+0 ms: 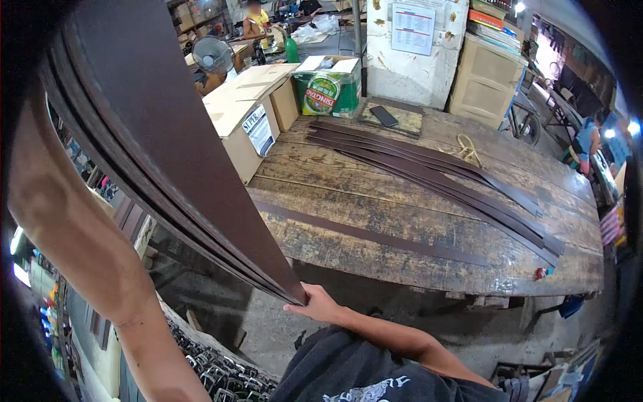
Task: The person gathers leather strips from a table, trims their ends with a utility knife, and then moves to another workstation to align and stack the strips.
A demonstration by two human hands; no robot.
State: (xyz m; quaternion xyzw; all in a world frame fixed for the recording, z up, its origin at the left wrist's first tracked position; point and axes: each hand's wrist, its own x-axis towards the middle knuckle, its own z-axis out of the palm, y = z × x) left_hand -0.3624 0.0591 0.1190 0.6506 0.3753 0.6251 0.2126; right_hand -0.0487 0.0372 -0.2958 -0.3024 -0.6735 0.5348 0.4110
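Observation:
A stack of long dark brown belt straps (pixel 181 134) slants across the left of the head view, from the top edge down to the front of my body. My right hand (pixel 318 305) is closed around its lower end, thumb and fingers pinching the layers together. My left arm rises along the left edge beside the stack; the hand itself is outside the visible picture. More brown straps (pixel 435 171) lie fanned on the wooden table (pixel 321 248), some with grey ends. A single strap (pixel 375 234) lies apart, nearer the table's front edge.
Cardboard boxes (pixel 234 100) and a green Tsingtao carton (pixel 328 90) stand at the table's back left. A phone (pixel 384 116) rests on a board, near a yellowish cord (pixel 469 149). A small red object (pixel 541 273) sits at the front right. Metal buckles (pixel 221 368) are heaped below left.

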